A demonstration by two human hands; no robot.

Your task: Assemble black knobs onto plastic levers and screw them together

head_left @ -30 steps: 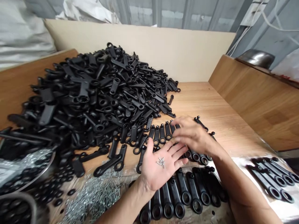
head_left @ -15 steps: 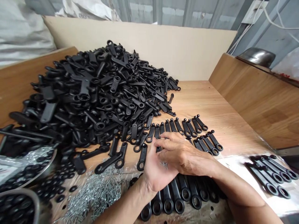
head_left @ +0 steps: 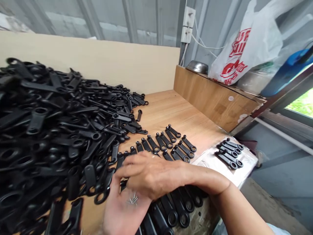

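My left hand (head_left: 122, 213) is palm up, with a few small metal pins (head_left: 133, 198) lying in the cupped palm. Across it lies my right hand (head_left: 156, 174), back upward, its bent fingers against the left hand's fingers and thumb; their tips are partly hidden, so whatever they pinch does not show. Under and below my hands, black plastic handles with ring ends (head_left: 182, 213) lie side by side. Beyond them, more handles with small knobs fitted at the far end (head_left: 153, 143) form rows on the wooden table.
A big heap of loose black handles (head_left: 61, 124) covers the left side. Several knobbed handles (head_left: 230, 160) rest on a white sheet at the right. A wooden ledge (head_left: 207, 94) carries a metal bowl (head_left: 197, 67) and a printed plastic bag (head_left: 246, 49).
The view has turned to the right, so the pin pile and washer bowls at the left are out of sight. My hands stay together, the pins still in my left palm.
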